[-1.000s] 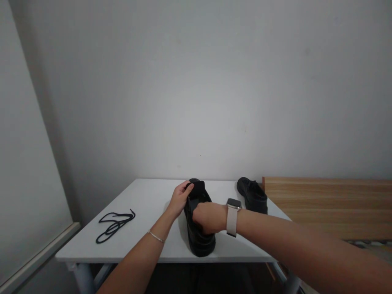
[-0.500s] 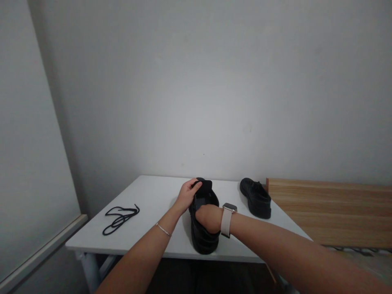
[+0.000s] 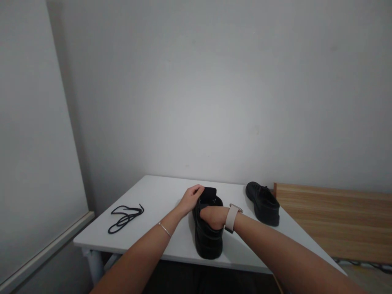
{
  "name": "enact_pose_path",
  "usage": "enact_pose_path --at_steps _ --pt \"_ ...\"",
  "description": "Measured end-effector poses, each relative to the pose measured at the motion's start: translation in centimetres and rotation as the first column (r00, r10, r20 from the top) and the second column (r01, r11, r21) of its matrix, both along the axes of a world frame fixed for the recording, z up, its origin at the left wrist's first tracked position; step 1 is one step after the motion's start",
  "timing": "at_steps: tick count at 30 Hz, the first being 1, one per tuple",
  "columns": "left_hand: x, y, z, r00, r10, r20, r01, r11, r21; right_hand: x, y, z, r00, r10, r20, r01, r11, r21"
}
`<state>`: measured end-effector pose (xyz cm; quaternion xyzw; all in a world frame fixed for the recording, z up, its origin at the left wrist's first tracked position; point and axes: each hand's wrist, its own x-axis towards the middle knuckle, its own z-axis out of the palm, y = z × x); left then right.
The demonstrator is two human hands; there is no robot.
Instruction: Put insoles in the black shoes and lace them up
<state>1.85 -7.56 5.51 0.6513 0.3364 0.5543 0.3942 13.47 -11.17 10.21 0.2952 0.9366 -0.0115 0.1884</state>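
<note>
A black shoe (image 3: pixel 209 243) stands on the white table near its front edge, heel toward me, its tongue (image 3: pixel 210 192) lifted up. My left hand (image 3: pixel 191 199) pinches the tongue's left edge between thumb and fingers. Inside the shoe's opening is my right hand (image 3: pixel 213 217), reaching toward the toe; its fingers are hidden by the shoe. A loose black shoelace (image 3: pixel 125 218) lies in loops on the left of the table. At the right rear stands a second black shoe (image 3: pixel 263 204), with a lace in it.
The white table (image 3: pixel 171 185) backs onto a plain grey wall. Beyond its right edge is a wood-grain board (image 3: pixel 330 216). A white panel (image 3: pixel 36 143) with a ledge rises at the left.
My right hand has pushed further forward into the shoe, the wrist turning slightly. My left hand keeps hold of the tongue. The whole view has shifted a little.
</note>
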Motion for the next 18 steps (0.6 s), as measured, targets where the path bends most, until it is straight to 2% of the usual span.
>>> enact_pose_path --at_steps 3,5,7,9,10,12,14,16,18 --pt "-2.7 -1.2 0.6 0.966 0.131 -0.223 -0.11 0.988 0.106 0.0 -0.4 0.4 0.998 -0.014 0.065 0.014 1.0 0.008" --pt "-5.7 -2.1 0.9 0.863 0.285 -0.416 -0.236 0.957 0.167 0.1 -0.8 0.9 0.998 -0.028 0.062 0.027 0.999 0.017" --pt "-9.5 -2.8 1.2 0.668 0.391 -0.633 -0.308 0.92 0.243 0.4 -1.3 1.5 0.998 -0.053 0.028 0.052 0.998 0.041" --pt "-13.4 -3.6 1.3 0.38 0.447 -0.81 -0.427 0.861 0.275 0.7 -1.7 2.0 0.996 -0.092 -0.014 0.093 0.993 0.075" --pt "-15.2 -3.9 1.3 0.243 0.439 -0.865 -0.481 0.829 0.286 0.8 -2.0 2.2 0.993 -0.113 -0.032 0.116 0.989 0.093" --pt "-17.9 -4.6 1.1 0.062 0.383 -0.922 -0.539 0.79 0.292 1.1 -2.5 2.7 0.987 -0.147 -0.067 0.155 0.98 0.128" --pt "-19.4 -5.2 0.6 0.004 0.302 -0.953 -0.565 0.787 0.247 1.3 -3.4 3.4 0.975 -0.175 -0.138 0.199 0.962 0.189" --pt "-19.8 -5.6 0.1 0.014 0.255 -0.967 -0.567 0.799 0.203 1.4 -5.0 4.8 0.952 -0.163 -0.261 0.232 0.937 0.26" --pt "-19.6 -5.8 -0.3 0.038 0.253 -0.967 -0.559 0.807 0.189 1.6 -7.5 6.6 0.906 -0.076 -0.417 0.211 0.934 0.288"
